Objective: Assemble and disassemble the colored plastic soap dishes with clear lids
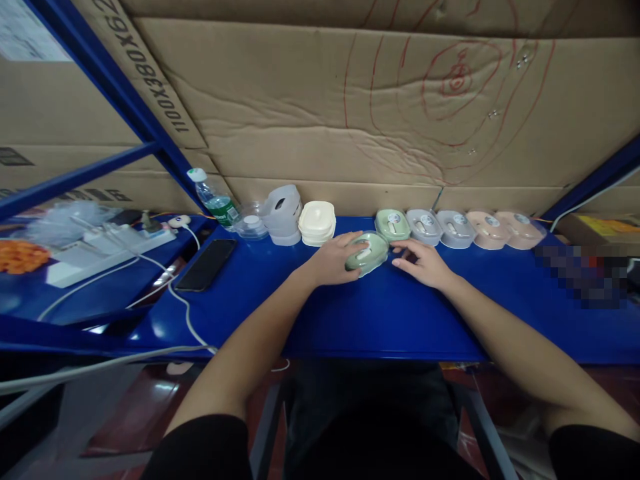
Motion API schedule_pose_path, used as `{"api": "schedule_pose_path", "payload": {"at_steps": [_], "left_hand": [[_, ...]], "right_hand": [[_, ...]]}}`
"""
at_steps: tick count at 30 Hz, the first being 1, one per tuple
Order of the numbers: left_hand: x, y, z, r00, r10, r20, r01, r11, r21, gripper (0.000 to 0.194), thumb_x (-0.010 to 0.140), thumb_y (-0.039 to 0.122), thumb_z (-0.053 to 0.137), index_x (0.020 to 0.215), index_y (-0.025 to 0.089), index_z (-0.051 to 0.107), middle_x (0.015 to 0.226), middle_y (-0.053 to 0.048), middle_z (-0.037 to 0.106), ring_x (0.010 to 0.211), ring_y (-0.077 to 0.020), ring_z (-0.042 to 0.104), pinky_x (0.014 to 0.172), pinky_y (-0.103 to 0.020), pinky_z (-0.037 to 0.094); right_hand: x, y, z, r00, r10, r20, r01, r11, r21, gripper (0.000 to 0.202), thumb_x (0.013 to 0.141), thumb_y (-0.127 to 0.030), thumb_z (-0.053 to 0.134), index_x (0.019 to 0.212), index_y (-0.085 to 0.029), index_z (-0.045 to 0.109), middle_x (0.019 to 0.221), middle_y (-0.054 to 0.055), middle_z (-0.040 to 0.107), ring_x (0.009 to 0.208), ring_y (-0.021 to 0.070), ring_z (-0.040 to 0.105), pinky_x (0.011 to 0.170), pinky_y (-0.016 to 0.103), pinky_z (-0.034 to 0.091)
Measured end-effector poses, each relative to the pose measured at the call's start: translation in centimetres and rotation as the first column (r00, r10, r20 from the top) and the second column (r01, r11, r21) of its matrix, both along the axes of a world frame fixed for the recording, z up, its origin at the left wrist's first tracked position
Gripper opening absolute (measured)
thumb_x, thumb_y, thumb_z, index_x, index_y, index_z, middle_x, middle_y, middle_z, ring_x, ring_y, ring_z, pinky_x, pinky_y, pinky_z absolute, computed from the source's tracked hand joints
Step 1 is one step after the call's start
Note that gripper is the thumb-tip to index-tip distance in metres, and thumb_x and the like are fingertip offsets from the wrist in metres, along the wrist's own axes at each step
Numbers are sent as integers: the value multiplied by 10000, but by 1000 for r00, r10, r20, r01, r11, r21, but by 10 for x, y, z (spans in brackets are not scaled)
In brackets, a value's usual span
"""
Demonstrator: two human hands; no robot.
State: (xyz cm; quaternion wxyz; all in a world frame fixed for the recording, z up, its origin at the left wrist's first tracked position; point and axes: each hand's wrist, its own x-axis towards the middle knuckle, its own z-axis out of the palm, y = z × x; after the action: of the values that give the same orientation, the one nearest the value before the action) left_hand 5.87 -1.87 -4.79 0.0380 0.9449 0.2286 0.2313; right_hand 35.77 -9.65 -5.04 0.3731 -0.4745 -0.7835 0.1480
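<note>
My left hand (336,260) grips a small green lidded box (371,253) by its left side, fingers over the top and thumb at the near edge. The box is tilted over the blue table, and its lid looks clear and glossy. At the box's right end is my right hand (423,262), fingers a little bent and apart from the thumb. Its fingertips are close to the rim; whether they touch it I cannot tell. Just behind stands another green box (393,225) with a round sticker. Left of it is a stack of cream-coloured tubs (318,223).
Grey boxes (440,229) and pink boxes (500,231) continue the row rightward. Stacked translucent covers (283,215), clear lids (253,221) and a water bottle (215,200) stand at the back left. A phone (207,265) and white cables (186,303) lie left. Cardboard (300,100) walls the back.
</note>
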Motion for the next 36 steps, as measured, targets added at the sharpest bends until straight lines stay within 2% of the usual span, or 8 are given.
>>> {"api": "schedule_pose_path", "payload": {"at_steps": [4,8,13,22,26,28,32,36], "left_hand": [[-2,-5,4,999,-40,-25,37,995,-97,778,835,434,821,1548,263,560,1711,-168,411,1525,-366,493,1235,-551,445],[4,-8,2,1000,-22,-8,21,992,-128,800,821,501,855,1530,262,572,1658,-169,481,1484,-349,540,1232,-528,457],[5,-10,4,994,-94,53,98,991,-88,697,862,451,816,1494,248,603,1628,-172,510,1491,-333,528,1240,-536,449],[2,-15,19,977,-95,190,112,991,-78,679,947,505,745,1540,266,515,1642,-161,502,1534,-333,478,1249,-570,450],[5,-19,24,974,-126,187,138,989,-56,650,1044,591,566,1562,208,474,1566,-187,573,1467,-327,557,1198,-510,514],[8,-23,23,982,-98,159,109,992,-66,590,1096,560,452,1564,201,469,1506,-177,627,1372,-308,642,1125,-473,569],[13,-30,21,976,-115,183,118,993,-6,698,1075,621,467,1614,185,393,1508,-200,623,1336,-304,668,1065,-448,602],[10,-28,25,967,-169,191,145,981,130,738,937,761,633,1462,246,570,1646,-201,491,1412,-316,613,1095,-467,581]], "right_hand": [[-1,-2,2,999,22,46,-22,1000,-15,706,855,-650,814,1442,-293,651,1355,123,701,887,241,736,728,404,656],[-3,-3,0,986,34,161,-30,999,-29,744,893,-591,803,1552,-345,563,1601,116,565,1229,352,710,944,516,658],[-1,-1,-3,983,42,177,-39,999,-20,748,928,-573,774,1591,-328,530,1622,126,563,1432,391,598,1130,606,560],[-4,-8,7,999,-42,27,39,996,84,632,986,-662,641,1519,-324,605,1560,116,621,1055,296,750,925,495,640],[-9,-13,13,986,-145,-77,156,974,165,686,971,-815,490,1309,-265,720,1148,131,782,823,283,724,847,492,618],[-12,-16,13,966,-198,-167,227,957,179,721,963,-869,394,1096,-260,755,884,106,756,783,298,713,828,497,608],[-15,-19,11,904,-244,-351,274,961,37,656,963,-867,417,874,-274,682,696,54,678,570,234,630,598,424,568],[-12,-12,11,814,-280,-509,245,960,-137,605,973,-828,471,807,-270,638,610,29,647,435,176,526,405,341,425]]}}
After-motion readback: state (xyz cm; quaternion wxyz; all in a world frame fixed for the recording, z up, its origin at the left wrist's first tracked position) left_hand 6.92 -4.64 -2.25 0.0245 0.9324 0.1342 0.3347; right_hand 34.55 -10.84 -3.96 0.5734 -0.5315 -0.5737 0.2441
